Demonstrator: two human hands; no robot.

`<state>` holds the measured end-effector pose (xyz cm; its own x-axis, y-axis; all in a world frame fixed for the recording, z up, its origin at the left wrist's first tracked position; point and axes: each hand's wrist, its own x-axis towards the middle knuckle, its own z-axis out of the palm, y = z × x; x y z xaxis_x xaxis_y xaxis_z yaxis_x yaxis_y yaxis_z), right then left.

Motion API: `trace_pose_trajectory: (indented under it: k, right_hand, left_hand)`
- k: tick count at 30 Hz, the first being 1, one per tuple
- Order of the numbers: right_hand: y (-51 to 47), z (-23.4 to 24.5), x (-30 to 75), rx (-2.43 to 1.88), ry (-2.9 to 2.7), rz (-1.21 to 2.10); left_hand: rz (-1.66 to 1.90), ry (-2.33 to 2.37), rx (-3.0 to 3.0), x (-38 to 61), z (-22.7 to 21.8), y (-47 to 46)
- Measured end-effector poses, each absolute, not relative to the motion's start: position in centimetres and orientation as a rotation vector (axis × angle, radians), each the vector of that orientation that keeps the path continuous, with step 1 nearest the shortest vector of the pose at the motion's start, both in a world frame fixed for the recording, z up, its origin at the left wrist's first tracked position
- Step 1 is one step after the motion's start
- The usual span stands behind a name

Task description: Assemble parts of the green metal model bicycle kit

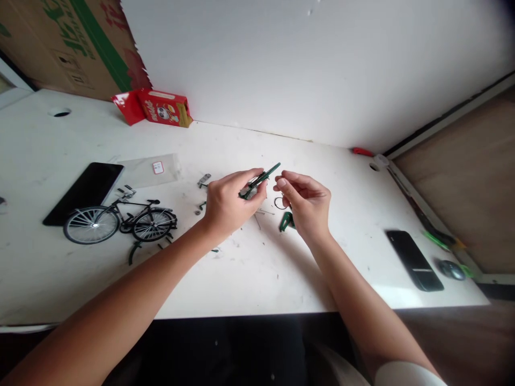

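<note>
My left hand [227,203] is closed around a thin dark green model part [261,178] held just above the white table [60,268]. Close to its right, my right hand [303,201] has its fingers pinched together near the tip of that part; what they pinch is too small to make out. Under my right hand lie a small black ring [279,203] and a green curved piece [286,221]. A small model bicycle [120,220] lies on its side to the left, with a loose green fender [133,252] below it.
A dark phone [86,191] and a clear plastic bag [151,169] lie left of the hands. Small screws and metal bits [204,180] are scattered around. A red box [161,107] stands by the wall. Another black phone [414,260] and a mouse [451,269] lie at the right.
</note>
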<state>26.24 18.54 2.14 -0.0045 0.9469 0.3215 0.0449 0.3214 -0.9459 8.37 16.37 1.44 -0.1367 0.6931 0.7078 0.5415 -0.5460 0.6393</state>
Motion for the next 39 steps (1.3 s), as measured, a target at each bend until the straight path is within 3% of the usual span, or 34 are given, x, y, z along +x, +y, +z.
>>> trace_pose_trajectory:
  k: [18, 26, 39]
  right_hand:
    - [18.4, 2.3, 26.0, -0.936, -1.391, 0.969]
    - [18.6, 2.1, 26.6, -0.823, -1.522, 0.785]
    - [18.7, 1.7, 26.7, -0.942, -1.557, 0.746]
  left_hand:
    - [2.03, 1.363, 2.253, 8.3, 1.5, 16.7]
    - [1.94, 1.09, 2.561, 8.0, 2.2, 16.6]
    - [1.862, 1.109, 2.527, 7.8, 2.2, 16.7]
